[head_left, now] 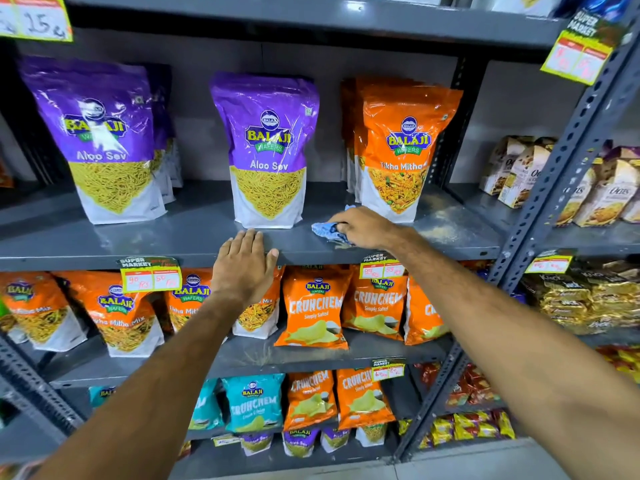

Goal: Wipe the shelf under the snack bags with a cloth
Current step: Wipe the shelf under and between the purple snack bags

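A grey metal shelf (194, 237) carries upright snack bags: a purple Aloo Sev bag at the left (104, 143), a second purple Aloo Sev bag in the middle (268, 154) and an orange Tikha Mitha bag (401, 150) to the right. My right hand (367, 228) grips a crumpled blue cloth (325, 230) on the shelf, between the middle purple bag and the orange bag. My left hand (246, 265) rests flat, fingers straight, on the shelf's front edge below the middle bag. Pale dust (440, 220) lies on the shelf right of the orange bag.
Price tags (150, 273) hang from the shelf's front lip. Orange and teal snack bags (313, 306) fill the lower shelves. A perforated grey upright (550, 174) stands at the right, with oats boxes (519, 171) beyond it. Another shelf (311, 15) runs overhead.
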Demonstrator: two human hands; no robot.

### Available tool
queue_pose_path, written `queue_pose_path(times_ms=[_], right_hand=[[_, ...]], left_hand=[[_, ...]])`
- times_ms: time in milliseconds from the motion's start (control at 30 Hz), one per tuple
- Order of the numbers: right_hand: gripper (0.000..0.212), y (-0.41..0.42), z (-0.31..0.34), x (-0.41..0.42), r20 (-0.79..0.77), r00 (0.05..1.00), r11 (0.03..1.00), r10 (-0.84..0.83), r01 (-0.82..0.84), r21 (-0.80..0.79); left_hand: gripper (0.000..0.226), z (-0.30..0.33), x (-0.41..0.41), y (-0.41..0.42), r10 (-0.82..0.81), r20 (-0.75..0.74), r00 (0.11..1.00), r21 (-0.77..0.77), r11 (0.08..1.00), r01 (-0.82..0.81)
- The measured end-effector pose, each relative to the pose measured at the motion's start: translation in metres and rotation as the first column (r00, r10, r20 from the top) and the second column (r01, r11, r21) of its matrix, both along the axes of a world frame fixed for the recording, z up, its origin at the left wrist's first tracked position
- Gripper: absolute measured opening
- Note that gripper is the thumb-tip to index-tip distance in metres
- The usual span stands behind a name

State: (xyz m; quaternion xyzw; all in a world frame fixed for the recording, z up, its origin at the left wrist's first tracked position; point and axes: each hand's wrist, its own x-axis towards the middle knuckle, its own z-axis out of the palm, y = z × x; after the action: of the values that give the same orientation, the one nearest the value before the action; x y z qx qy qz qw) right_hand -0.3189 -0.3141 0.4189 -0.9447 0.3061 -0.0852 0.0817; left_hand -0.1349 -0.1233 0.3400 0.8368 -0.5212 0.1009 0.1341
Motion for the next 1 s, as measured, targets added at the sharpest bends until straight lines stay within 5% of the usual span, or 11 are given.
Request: queue_pose_path(times_ms=[233, 1000], right_hand=[[0.044, 0.071, -0.014, 0.054, 0.049, 0.978, 0.962, 0.201, -0.188, -0.196], [0.042, 0.004, -0.034, -0.035, 0.073, 0.996, 0.988, -0.047, 0.057, -0.146]], left_hand=[[0.080, -0.003, 0.002, -0.001, 0.004, 0.028, 1.000, -0.021, 1.000, -0.004], [0.083, -0.004, 0.003, -0.001, -0.018, 0.040, 0.999, -0.031, 0.999, 0.019]])
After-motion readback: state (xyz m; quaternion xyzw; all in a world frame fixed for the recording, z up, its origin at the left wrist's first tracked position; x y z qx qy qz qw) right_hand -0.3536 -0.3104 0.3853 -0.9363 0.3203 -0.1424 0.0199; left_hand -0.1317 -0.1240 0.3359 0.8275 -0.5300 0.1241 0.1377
